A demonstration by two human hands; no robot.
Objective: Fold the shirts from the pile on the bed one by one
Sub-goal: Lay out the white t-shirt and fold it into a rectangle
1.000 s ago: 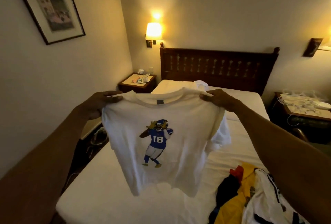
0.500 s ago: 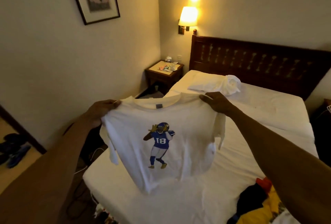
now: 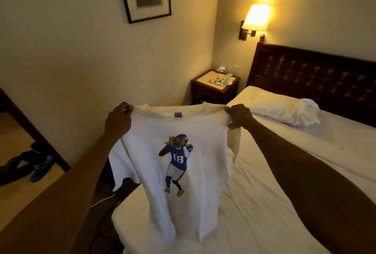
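Note:
A white T-shirt (image 3: 205,146) printed with a blue football player numbered 18 hangs spread out in the air above the near left corner of the bed (image 3: 274,203). My left hand (image 3: 118,120) pinches its left shoulder and my right hand (image 3: 240,115) pinches its right shoulder, holding it by the top with the print facing me. The hem hangs down close to the white sheet. The pile of shirts is out of view.
A white pillow (image 3: 284,111) lies by the dark wooden headboard (image 3: 317,74). A nightstand (image 3: 215,87) with a cup stands at the bed's left under a lit wall lamp (image 3: 256,17). Dark clothing and blue shoes (image 3: 38,166) lie on the floor left.
The view has swung left, so the coloured pile at lower right has left the frame. The shirt stays held up by both shoulders and has come lower over the bed's corner.

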